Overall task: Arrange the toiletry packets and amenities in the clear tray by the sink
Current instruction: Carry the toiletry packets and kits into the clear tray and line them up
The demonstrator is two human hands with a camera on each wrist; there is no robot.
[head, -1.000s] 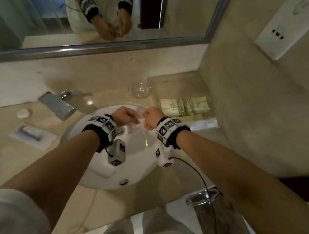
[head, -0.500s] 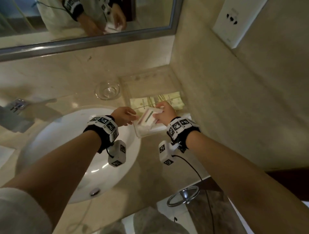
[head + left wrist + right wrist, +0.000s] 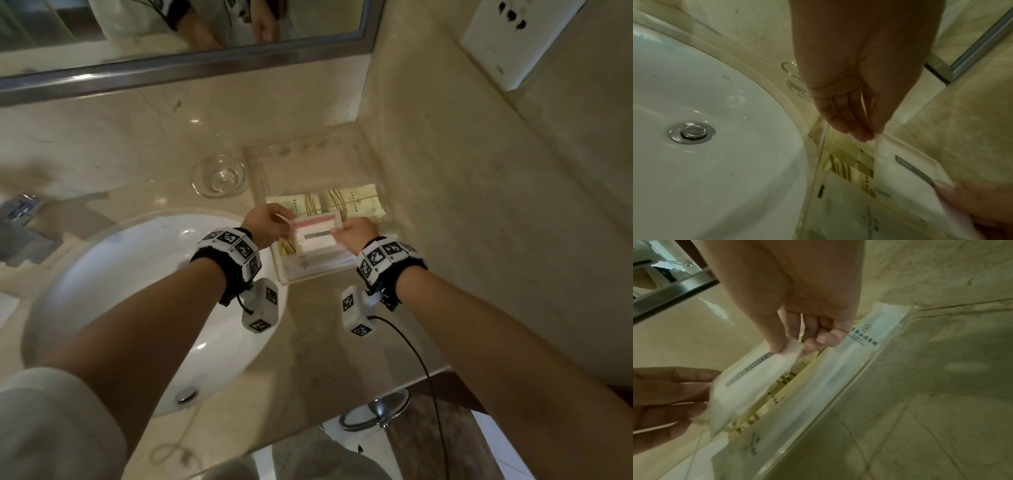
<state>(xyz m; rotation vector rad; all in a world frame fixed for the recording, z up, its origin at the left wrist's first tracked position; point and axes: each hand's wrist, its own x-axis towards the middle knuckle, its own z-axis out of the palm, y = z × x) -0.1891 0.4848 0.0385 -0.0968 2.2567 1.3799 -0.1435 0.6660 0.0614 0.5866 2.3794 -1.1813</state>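
Both hands hold one white packet (image 3: 315, 234) with a pink strip and a grey bar, level above the clear tray (image 3: 260, 171) in the counter's back right corner. My left hand (image 3: 274, 222) pinches its left end (image 3: 879, 141), and my right hand (image 3: 346, 229) pinches its right end (image 3: 791, 345) between thumb and fingers. Inside the tray lie cream packets with gold stripes (image 3: 349, 202) and, along the near wall, a long white wrapped packet (image 3: 318, 265) (image 3: 851, 356).
A small glass dish (image 3: 219, 176) stands left of the tray. The white sink basin (image 3: 137, 308) fills the left, with its drain (image 3: 691, 133) and a chrome faucet (image 3: 20, 226). A marble wall (image 3: 479, 222) closes the right side; the mirror frame (image 3: 191, 65) runs behind.
Both hands carried the packet from above the basin to the right, over the tray. The packet has turned flat, face up. The view swung right.
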